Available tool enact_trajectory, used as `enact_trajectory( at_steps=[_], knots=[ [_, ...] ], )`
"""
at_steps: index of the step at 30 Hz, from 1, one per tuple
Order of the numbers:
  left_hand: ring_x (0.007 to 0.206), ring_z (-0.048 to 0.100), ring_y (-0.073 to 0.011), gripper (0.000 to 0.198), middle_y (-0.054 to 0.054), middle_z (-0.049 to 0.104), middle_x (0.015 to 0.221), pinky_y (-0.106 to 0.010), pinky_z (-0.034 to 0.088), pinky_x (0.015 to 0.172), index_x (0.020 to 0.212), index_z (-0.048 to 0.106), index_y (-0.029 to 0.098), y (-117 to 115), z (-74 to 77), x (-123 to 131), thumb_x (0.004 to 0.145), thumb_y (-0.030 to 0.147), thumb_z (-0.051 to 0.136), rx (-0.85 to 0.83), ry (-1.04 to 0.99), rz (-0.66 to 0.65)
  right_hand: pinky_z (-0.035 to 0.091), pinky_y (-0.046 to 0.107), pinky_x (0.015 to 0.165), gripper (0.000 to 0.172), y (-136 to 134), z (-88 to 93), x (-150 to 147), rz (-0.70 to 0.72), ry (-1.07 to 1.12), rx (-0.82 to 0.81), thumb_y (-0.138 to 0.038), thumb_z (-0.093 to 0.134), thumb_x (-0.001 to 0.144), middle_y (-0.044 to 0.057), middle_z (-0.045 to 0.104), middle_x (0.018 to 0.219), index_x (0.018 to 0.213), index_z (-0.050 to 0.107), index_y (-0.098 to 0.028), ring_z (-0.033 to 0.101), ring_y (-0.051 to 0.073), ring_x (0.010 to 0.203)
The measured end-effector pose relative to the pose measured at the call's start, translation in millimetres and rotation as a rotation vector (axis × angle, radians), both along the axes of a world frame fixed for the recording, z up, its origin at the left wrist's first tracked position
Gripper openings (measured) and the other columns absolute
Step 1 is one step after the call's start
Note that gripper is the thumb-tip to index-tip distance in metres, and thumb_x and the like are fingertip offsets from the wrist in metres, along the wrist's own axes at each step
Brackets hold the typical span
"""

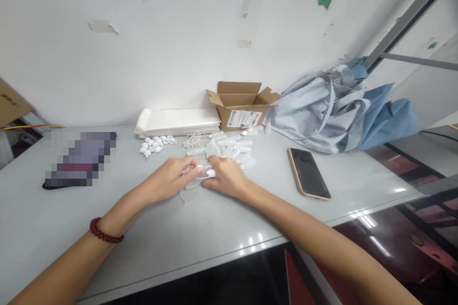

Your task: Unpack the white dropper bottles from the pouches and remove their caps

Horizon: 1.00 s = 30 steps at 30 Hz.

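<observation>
Close together at the middle of the table, my two hands work beside a pile of clear plastic tubes. My left hand is closed in a pinch on something small and whitish, mostly hidden by the fingers. My right hand curls around a clear tube with a white tip, which shows between the hands. A thin white string trails onto the table below my left fingers. Small white caps lie in a cluster to the left, and a tangle of white strings lies behind my hands.
An open cardboard box and a stack of flat white packaging stand against the wall. A phone lies to the right, near a light blue cloth bag. At the left lies a dark, blurred-out object.
</observation>
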<state>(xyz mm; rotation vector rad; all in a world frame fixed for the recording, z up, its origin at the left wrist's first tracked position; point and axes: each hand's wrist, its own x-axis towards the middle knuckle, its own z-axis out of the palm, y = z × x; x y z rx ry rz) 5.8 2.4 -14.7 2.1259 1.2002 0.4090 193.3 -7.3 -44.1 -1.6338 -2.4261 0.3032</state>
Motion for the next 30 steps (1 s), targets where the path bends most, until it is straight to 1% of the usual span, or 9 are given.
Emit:
enact_trajectory(
  at_steps=[5,8,10,12,15,22,24,27,30],
  knots=[
    [0.054,0.037,-0.0126,0.039,0.003,0.040,0.056,-0.025,0.029,0.052,0.059,0.045,0.019,4.7,-7.5,2.6,0.087,0.045,0.040,-0.024,-0.090,0.043,0.041,0.030,0.062,0.039,1.3,-2.3,0.3,0.012,-0.022,0.034,-0.043,0.060,0.078,0.013,0.069,0.098,0.104,0.054,-0.014,0.066,0.027,0.083],
    [0.052,0.034,-0.0119,0.042,0.003,0.035,0.054,-0.025,0.028,0.051,0.054,0.037,0.019,8.7,-9.2,1.6,0.087,0.045,0.040,-0.063,-0.136,0.095,0.042,0.030,0.062,0.038,1.3,-3.5,0.3,0.025,-0.028,0.054,-0.041,0.059,0.078,0.013,0.069,0.100,0.105,0.053,-0.014,0.066,0.027,0.083],
    [0.055,0.039,-0.0128,0.040,0.003,0.041,0.057,-0.024,0.030,0.052,0.058,0.045,0.019,9.3,-6.6,0.7,0.086,0.048,0.043,-0.066,-0.147,0.091,0.041,0.030,0.062,0.037,1.7,-3.8,0.0,0.023,-0.031,0.056,-0.040,0.058,0.078,0.013,0.069,0.099,0.104,0.053,-0.015,0.066,0.027,0.083],
    [0.059,0.045,-0.0142,0.036,0.001,0.049,0.063,-0.024,0.034,0.054,0.070,0.056,0.018,7.5,-2.2,0.5,0.083,0.051,0.049,-0.084,-0.147,0.075,0.041,0.030,0.061,0.037,2.2,-3.9,-0.3,0.021,-0.029,0.051,-0.040,0.058,0.078,0.013,0.069,0.099,0.104,0.053,-0.015,0.066,0.027,0.082],
    [0.057,0.049,-0.0141,0.034,0.001,0.055,0.067,-0.024,0.036,0.052,0.083,0.060,0.019,3.1,2.4,2.4,0.080,0.053,0.054,-0.165,-0.150,0.054,0.041,0.030,0.061,0.037,2.9,-4.0,-0.5,0.014,-0.019,0.038,-0.041,0.058,0.077,0.013,0.068,0.099,0.104,0.053,-0.015,0.066,0.026,0.082],
    [0.043,0.033,-0.0095,0.043,0.005,0.033,0.049,-0.023,0.027,0.045,0.059,0.050,0.018,5.6,-4.3,3.3,0.084,0.053,0.048,-0.321,-0.234,0.017,0.040,0.030,0.061,0.039,2.4,-3.9,-0.8,0.018,-0.008,0.050,-0.041,0.058,0.077,0.013,0.069,0.099,0.106,0.053,-0.015,0.066,0.027,0.083],
    [0.043,0.036,-0.0098,0.042,0.005,0.037,0.048,-0.023,0.028,0.045,0.062,0.053,0.018,6.4,-4.7,2.0,0.082,0.054,0.051,-0.328,-0.208,0.039,0.040,0.030,0.060,0.040,2.3,-4.1,-0.8,0.018,-0.012,0.056,-0.041,0.058,0.077,0.013,0.069,0.099,0.106,0.053,-0.015,0.066,0.027,0.082],
    [0.047,0.045,-0.0109,0.037,0.003,0.051,0.056,-0.023,0.033,0.047,0.075,0.060,0.019,4.8,-2.3,1.7,0.077,0.055,0.058,-0.293,-0.192,0.074,0.040,0.030,0.059,0.039,2.3,-4.7,-0.5,0.013,-0.018,0.057,-0.041,0.057,0.077,0.013,0.069,0.098,0.105,0.053,-0.015,0.066,0.027,0.080],
    [0.049,0.046,-0.0113,0.036,0.003,0.051,0.059,-0.023,0.034,0.049,0.078,0.061,0.019,2.6,0.1,3.8,0.078,0.055,0.058,-0.280,-0.227,0.065,0.041,0.030,0.060,0.040,1.8,-4.6,-0.1,0.014,-0.014,0.046,-0.041,0.057,0.077,0.013,0.068,0.099,0.106,0.053,-0.015,0.066,0.027,0.081]
  ],
)
